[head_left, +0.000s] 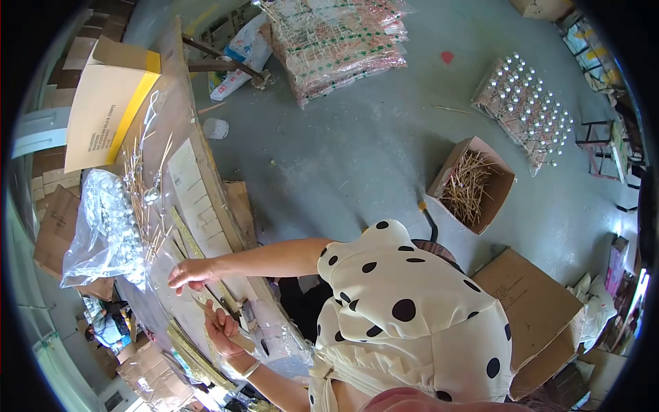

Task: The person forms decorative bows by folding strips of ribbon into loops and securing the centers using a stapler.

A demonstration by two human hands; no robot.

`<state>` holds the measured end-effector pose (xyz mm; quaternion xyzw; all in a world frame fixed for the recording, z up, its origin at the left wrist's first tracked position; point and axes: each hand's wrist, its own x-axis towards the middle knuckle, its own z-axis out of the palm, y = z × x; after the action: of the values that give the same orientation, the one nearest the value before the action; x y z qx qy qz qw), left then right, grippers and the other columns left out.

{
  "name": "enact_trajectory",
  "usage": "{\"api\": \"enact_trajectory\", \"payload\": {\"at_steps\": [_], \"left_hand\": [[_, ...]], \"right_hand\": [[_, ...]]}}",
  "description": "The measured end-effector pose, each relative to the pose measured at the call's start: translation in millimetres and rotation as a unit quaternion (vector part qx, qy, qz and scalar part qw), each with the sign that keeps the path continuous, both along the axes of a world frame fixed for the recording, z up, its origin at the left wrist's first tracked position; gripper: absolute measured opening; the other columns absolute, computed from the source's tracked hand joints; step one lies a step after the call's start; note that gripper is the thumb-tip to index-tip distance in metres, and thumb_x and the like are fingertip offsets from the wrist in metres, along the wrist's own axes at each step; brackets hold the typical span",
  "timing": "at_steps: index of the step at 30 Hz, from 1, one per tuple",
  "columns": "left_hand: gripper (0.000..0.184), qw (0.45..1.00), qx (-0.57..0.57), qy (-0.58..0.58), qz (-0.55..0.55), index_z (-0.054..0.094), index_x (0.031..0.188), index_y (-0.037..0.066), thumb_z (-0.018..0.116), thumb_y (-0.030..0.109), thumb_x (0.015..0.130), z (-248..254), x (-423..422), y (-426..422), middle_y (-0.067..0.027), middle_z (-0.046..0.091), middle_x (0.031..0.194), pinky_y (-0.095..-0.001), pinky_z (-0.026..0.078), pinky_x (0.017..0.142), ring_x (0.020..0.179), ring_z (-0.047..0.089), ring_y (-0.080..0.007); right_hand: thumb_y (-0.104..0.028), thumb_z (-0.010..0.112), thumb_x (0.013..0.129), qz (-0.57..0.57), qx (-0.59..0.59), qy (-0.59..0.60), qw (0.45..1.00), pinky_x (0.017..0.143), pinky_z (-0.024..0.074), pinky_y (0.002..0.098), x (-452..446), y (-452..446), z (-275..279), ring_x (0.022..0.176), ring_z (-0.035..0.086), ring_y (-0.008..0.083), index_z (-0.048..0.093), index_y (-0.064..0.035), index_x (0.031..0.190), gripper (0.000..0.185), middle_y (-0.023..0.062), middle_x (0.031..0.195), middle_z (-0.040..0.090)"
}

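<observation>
We see our right hand [189, 275] close to the crinkled clear plastic bag [86, 266] of shiny silver balls [113, 206], its fingers bent inward, though we cannot tell whether they grip anything; our left hand [223, 328], farther from the bag, curls round a thin tan strip [241, 341]. Beside the bag on the table [155, 305] lie slim sticks [134, 182] and 1 cardboard carton [110, 103], yellow-banded, its dark printing too small for us to read.
</observation>
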<state>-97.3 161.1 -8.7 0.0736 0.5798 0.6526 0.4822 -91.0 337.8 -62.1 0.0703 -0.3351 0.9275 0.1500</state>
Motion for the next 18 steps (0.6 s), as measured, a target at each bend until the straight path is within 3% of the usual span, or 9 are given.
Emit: {"api": "enact_trajectory", "payload": {"at_steps": [2,3,7,10,12,14,16,17,18], "left_hand": [[0.037,0.999,0.022,-0.001,-0.032,0.038,0.127,0.005,0.038,0.017,0.092,-3,2,-5,0.0008,0.036,0.066,-0.015,0.02,0.032,0.039,0.025,-0.0035],[0.039,0.999,0.025,0.014,-0.037,0.035,0.129,0.006,0.038,0.019,0.092,1,12,-6,-0.0006,0.04,0.069,-0.0155,0.021,0.033,0.04,0.026,-0.004],[0.043,0.995,0.087,0.008,-0.052,0.029,0.133,0.005,0.035,0.021,0.094,4,27,-25,-0.0087,0.049,0.085,-0.0166,0.027,0.036,0.046,0.032,-0.0067],[0.044,0.989,0.147,0.0,-0.008,0.031,0.132,0.004,0.039,0.023,0.093,3,37,-43,-0.0113,0.051,0.092,-0.0177,0.03,0.041,0.052,0.035,-0.008],[0.045,0.982,0.187,-0.025,0.01,0.034,0.129,0.003,0.048,0.018,0.089,-3,37,-65,-0.0122,0.05,0.097,-0.0191,0.031,0.044,0.057,0.037,-0.0082],[0.038,0.979,0.175,0.1,-0.007,0.042,0.121,0.001,0.053,0.009,0.085,1,47,-76,-0.0133,0.05,0.103,-0.0195,0.032,0.047,0.059,0.038,-0.008],[0.027,0.981,0.084,0.108,0.135,0.05,0.108,0.001,0.056,0.001,0.082,-5,49,-91,-0.0156,0.055,0.103,-0.0204,0.041,0.06,0.068,0.049,-0.0111],[0.013,0.971,0.078,0.127,0.186,0.056,0.096,0.001,0.052,-0.002,0.084,-5,54,-89,-0.012,0.059,0.092,-0.0216,0.042,0.059,0.068,0.051,-0.0117],[0.01,0.962,0.08,0.133,0.224,0.057,0.093,0.0,0.052,-0.001,0.085,-10,51,-96,-0.0121,0.06,0.094,-0.0224,0.044,0.063,0.071,0.054,-0.0121]], "right_hand": [[-0.021,0.064,0.08,0.095,-0.161,0.046,0.981,0.038,0.0344,0.0205,-1,11,-5,0.041,0.041,0.0033,0.053,-0.0021,0.1,0.03,0.0086,0.081,0.059],[-0.018,0.067,0.078,0.123,-0.212,0.064,0.967,0.045,0.0415,0.0204,0,17,-6,0.048,0.049,0.0067,0.05,-0.0047,0.106,0.036,0.0095,0.081,0.059],[-0.015,0.064,0.079,0.085,-0.25,0.064,0.962,0.056,0.0487,0.0238,20,35,5,0.062,0.057,0.0129,0.047,-0.0035,0.106,0.034,0.0103,0.082,0.059],[-0.01,0.058,0.082,0.056,-0.219,0.106,0.968,0.073,0.0525,0.0291,33,40,17,0.077,0.06,0.0204,0.049,0.0022,0.098,0.022,0.0126,0.082,0.058],[-0.011,0.057,0.083,0.054,-0.213,0.088,0.972,0.071,0.0532,0.0288,34,45,24,0.075,0.061,0.0209,0.052,0.0025,0.097,0.02,0.0144,0.081,0.059],[-0.012,0.055,0.084,0.057,-0.206,0.078,0.974,0.067,0.0537,0.029,33,46,26,0.07,0.061,0.0204,0.055,0.0028,0.091,0.017,0.0137,0.077,0.059],[-0.014,0.054,0.085,0.035,-0.199,0.059,0.978,0.059,0.0518,0.0282,36,43,34,0.061,0.058,0.0174,0.057,0.0028,0.086,0.017,0.0117,0.072,0.06],[-0.017,0.056,0.086,0.036,-0.197,0.043,0.979,0.052,0.0471,0.026,33,42,29,0.057,0.055,0.0139,0.058,0.0014,0.084,0.019,0.0091,0.072,0.06],[-0.02,0.057,0.085,0.04,-0.147,0.025,0.988,0.051,0.0434,0.0243,31,43,22,0.055,0.052,0.0112,0.059,-0.002,0.084,0.018,0.0062,0.071,0.06]]}}
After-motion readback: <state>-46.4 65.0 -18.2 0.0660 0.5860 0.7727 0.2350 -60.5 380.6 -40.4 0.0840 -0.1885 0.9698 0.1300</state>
